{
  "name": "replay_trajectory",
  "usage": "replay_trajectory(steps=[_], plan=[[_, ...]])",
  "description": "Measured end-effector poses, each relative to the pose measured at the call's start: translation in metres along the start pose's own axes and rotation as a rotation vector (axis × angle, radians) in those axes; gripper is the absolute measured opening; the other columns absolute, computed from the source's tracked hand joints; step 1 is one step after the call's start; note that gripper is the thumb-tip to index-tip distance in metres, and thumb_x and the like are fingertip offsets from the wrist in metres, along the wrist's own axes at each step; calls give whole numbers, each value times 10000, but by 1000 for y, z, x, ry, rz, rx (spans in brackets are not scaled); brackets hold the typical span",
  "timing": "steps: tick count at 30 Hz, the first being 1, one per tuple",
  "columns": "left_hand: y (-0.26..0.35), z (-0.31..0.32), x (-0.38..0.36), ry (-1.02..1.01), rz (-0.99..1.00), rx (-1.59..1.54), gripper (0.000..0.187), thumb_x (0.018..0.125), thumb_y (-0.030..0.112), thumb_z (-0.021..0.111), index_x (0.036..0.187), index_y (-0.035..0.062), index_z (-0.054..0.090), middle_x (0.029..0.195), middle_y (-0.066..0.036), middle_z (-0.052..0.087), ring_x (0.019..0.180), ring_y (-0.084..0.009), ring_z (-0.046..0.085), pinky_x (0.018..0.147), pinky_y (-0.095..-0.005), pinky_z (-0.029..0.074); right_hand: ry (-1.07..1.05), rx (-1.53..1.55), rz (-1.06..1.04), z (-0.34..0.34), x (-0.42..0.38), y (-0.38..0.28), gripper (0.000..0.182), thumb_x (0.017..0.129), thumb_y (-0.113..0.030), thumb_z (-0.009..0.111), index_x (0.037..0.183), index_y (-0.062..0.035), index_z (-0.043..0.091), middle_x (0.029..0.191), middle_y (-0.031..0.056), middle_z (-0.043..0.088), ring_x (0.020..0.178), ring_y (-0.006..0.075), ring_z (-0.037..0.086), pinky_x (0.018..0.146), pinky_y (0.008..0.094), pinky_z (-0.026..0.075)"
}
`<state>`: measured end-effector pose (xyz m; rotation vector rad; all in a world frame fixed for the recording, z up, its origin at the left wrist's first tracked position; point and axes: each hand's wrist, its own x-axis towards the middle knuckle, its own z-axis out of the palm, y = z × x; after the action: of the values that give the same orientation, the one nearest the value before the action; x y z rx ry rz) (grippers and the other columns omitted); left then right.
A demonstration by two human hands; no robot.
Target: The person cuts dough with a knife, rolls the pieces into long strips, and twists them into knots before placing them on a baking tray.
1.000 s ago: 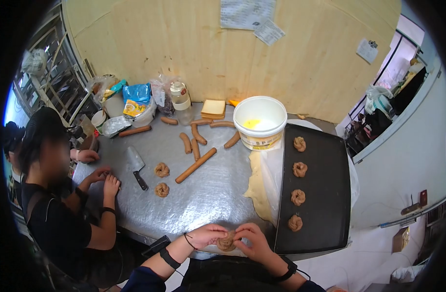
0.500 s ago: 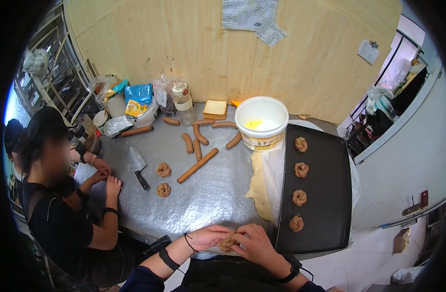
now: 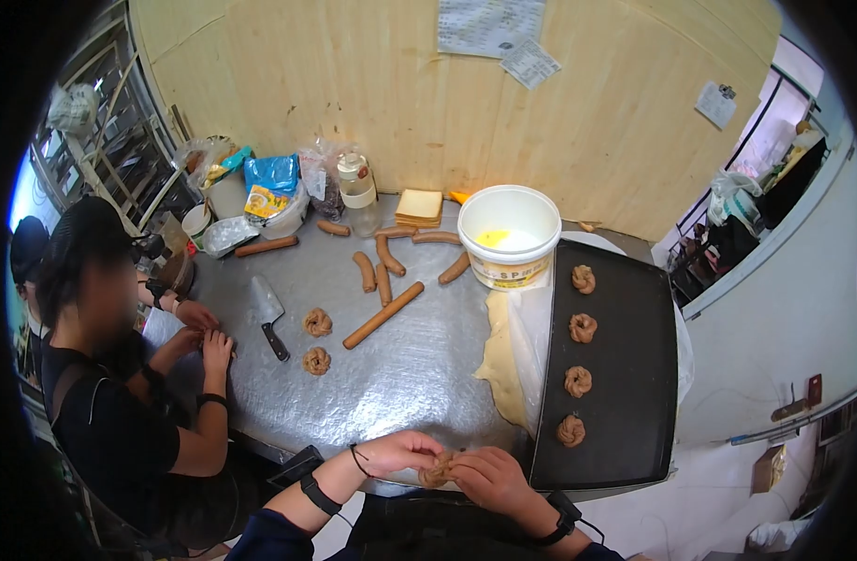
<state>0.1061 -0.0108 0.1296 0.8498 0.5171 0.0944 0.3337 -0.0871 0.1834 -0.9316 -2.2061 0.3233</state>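
Observation:
At the table's front edge, a brown twisted dough ring point(image 3: 434, 472) is held between my two hands. My left hand point(image 3: 398, 453) pinches its upper left side with thumb and fingers. My right hand point(image 3: 492, 479) grips the right side, its fingers bunched together and hiding part of the dough. To the right lies a black baking tray point(image 3: 625, 374) with several similar twisted rings in a column, among them the nearest dough ring point(image 3: 570, 431). Two more rings sit on the metal table, the closer dough ring point(image 3: 316, 361) below the other dough ring point(image 3: 317, 323).
Several brown dough rolls point(image 3: 383, 316) lie mid-table, near a cleaver point(image 3: 274, 327). A white bucket point(image 3: 509, 215), pale dough sheet point(image 3: 503, 365), sliced bread point(image 3: 419, 208) and bottle point(image 3: 357, 196) are around them. At left, another person's hands point(image 3: 208, 332) work at the table.
My right hand's fingers have drawn closer together and turned over the ring's right side. My left hand keeps its pinch. The whole view has shifted slightly.

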Motion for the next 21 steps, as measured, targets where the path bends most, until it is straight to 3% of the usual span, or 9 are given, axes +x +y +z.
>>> replay_trajectory(steps=[3,6,8,12,15,21], plan=[[15,12,-1,2,31,185,241,918,62,581,1142,-21,612,1013,-21,649,919,-90,583,838,-244,465,-5,31,41,5,-2,0,245,765,-107,683,999,-110,612,1017,53,637,881,215,641,761,340,495],[21,16,-1,54,-2,381,235,885,68,598,1105,-6,640,934,-27,666,861,-92,598,794,-256,484,-148,83,230,9,1,-1,260,768,-117,698,1012,-94,610,1004,76,640,878,257,641,768,359,503],[19,13,1,69,60,605,253,838,68,618,1081,12,658,889,-40,676,827,-100,610,761,-265,495,36,123,310,11,8,-2,281,776,-130,708,1032,-73,607,972,98,636,863,302,631,756,372,507],[23,15,0,75,20,604,263,807,85,644,1058,14,668,888,-60,685,820,-120,621,753,-276,501,28,258,384,12,13,-3,292,789,-148,704,1052,-64,608,961,108,625,856,323,618,746,381,508],[19,15,0,116,12,616,279,784,90,667,1051,12,644,875,-78,686,817,-146,636,754,-286,505,-108,250,417,18,1,-3,318,788,-161,706,1076,-66,610,973,106,620,861,323,613,740,392,507],[35,40,-11,374,104,709,335,765,99,696,1036,50,506,824,-70,672,806,-168,657,720,-305,508,-124,160,412,23,-1,-7,300,754,-149,739,1030,-67,655,896,84,633,816,280,631,706,370,514]])
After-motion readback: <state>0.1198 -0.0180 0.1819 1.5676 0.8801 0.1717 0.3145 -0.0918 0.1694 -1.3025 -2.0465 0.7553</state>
